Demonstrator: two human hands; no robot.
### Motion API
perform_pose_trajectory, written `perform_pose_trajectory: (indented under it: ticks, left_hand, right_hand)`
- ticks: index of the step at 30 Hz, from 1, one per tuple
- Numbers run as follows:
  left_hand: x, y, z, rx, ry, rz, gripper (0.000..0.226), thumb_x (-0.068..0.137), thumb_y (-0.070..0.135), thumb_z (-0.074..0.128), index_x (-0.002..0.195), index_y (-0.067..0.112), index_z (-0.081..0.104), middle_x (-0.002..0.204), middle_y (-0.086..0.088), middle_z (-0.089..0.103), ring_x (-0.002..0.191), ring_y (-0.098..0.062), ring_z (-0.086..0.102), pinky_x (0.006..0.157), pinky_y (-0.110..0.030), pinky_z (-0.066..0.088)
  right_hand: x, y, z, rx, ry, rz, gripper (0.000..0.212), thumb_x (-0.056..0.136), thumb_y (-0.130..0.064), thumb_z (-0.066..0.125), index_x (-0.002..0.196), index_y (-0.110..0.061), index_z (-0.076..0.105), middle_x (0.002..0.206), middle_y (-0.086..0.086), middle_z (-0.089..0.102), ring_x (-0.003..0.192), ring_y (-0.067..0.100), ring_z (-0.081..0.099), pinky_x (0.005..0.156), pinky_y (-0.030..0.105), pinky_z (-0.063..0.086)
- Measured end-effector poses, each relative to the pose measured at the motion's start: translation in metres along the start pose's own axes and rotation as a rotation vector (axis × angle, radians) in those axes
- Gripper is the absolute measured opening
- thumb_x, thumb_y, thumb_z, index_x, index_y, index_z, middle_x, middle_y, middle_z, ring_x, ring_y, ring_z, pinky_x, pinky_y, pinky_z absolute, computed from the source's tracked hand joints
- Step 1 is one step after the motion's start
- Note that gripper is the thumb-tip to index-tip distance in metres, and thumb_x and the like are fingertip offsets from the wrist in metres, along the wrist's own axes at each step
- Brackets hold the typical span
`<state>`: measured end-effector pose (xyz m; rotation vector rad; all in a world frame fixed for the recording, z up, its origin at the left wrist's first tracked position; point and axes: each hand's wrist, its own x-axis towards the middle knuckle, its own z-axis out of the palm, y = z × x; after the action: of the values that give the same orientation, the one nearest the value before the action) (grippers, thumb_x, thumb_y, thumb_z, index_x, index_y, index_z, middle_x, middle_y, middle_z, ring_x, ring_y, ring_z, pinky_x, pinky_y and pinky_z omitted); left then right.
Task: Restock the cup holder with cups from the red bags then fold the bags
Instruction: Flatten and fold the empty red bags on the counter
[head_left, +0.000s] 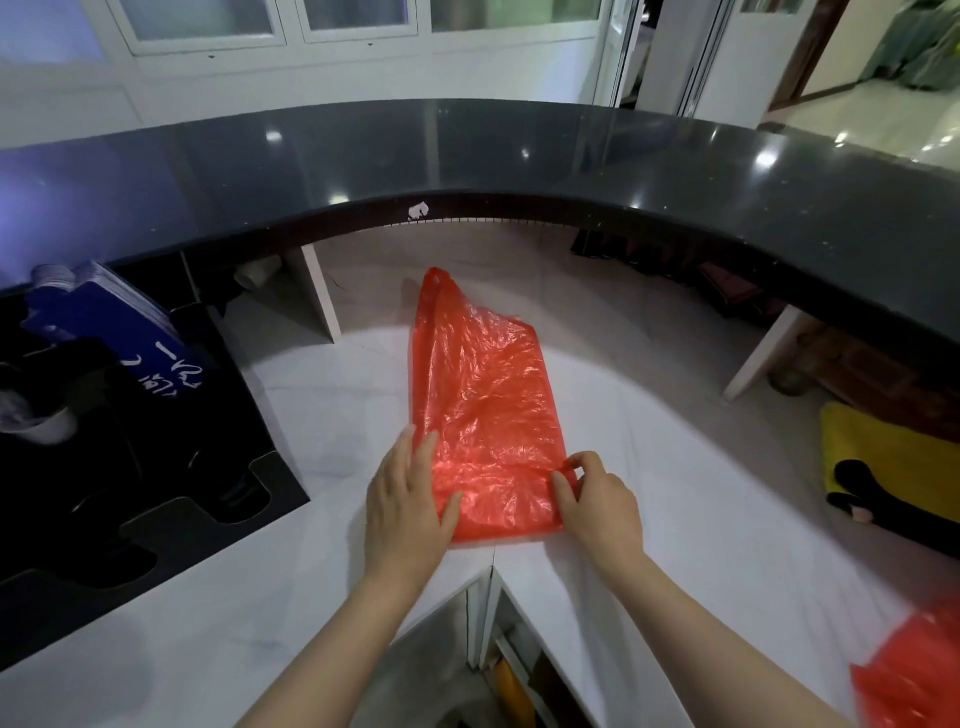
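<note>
An empty red plastic bag (485, 395) lies flat on the white counter (675, 467), its handles pointing away from me. My left hand (405, 509) lies flat with spread fingers on the bag's near left corner. My right hand (597, 504) pinches the bag's near right edge between thumb and fingers. A second red bag (919, 670) lies crumpled at the lower right edge of view. The black cup holder (130, 493) with round and notched openings stands at the left; white cups (36, 421) show inside it.
A dark curved upper counter (519, 156) arcs over the white surface. White dividers (319, 291) stand under it. A blue box with white writing (119, 327) sits at the left. A yellow cloth with a black object (883, 467) lies at the right.
</note>
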<state>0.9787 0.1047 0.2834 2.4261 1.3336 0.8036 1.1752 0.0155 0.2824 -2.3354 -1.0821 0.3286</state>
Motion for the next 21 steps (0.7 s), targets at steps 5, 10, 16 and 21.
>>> perform_pose_trajectory:
  ticks: [5, 10, 16, 21]
  left_hand:
    - [0.007, -0.001, 0.014, 0.275, -0.452, 0.33, 0.06, 0.094, 0.056, 0.015, 0.151, 0.036, 0.008, 0.16, 0.005, -0.003, 0.143, -0.015, -0.019, 0.117, -0.044, -0.01]
    - [0.002, -0.012, 0.028, 0.29, -0.609, 0.22, 0.067, 0.085, 0.067, -0.002, 0.147, 0.043, -0.01, 0.158, 0.009, -0.017, 0.14, -0.015, -0.028, 0.115, -0.044, -0.017]
    - [0.004, -0.011, 0.027, 0.304, -0.626, 0.165, 0.068, 0.083, 0.07, -0.003, 0.146, 0.046, -0.011, 0.154, 0.012, -0.022, 0.139, -0.032, -0.03, 0.111, -0.047, -0.021]
    - [0.006, -0.01, 0.021, 0.282, -0.689, 0.164, 0.083, 0.072, 0.083, -0.002, 0.145, 0.045, -0.017, 0.154, 0.01, -0.025, 0.139, -0.034, -0.031, 0.115, -0.051, -0.015]
  right_hand:
    - [-0.002, -0.003, 0.004, -0.071, 0.061, -0.02, 0.037, 0.093, -0.035, 0.05, 0.126, -0.018, 0.047, 0.096, 0.007, 0.065, 0.087, 0.027, 0.061, 0.076, 0.038, 0.048]
    - [-0.011, 0.01, 0.0, -0.222, 0.185, -0.622, 0.053, 0.084, -0.033, 0.069, 0.132, -0.019, 0.051, 0.139, 0.012, 0.051, 0.127, 0.032, 0.049, 0.098, 0.043, 0.042]
    - [-0.01, 0.022, 0.002, -0.352, -0.302, -0.47, 0.063, 0.094, -0.061, 0.02, 0.152, -0.039, 0.008, 0.154, -0.017, -0.01, 0.147, 0.007, -0.008, 0.117, 0.036, -0.013]
    - [-0.004, 0.025, -0.006, -0.222, -0.376, -0.448, 0.084, 0.08, -0.065, 0.045, 0.152, -0.04, 0.008, 0.154, -0.021, -0.007, 0.143, -0.003, -0.012, 0.115, 0.031, -0.015]
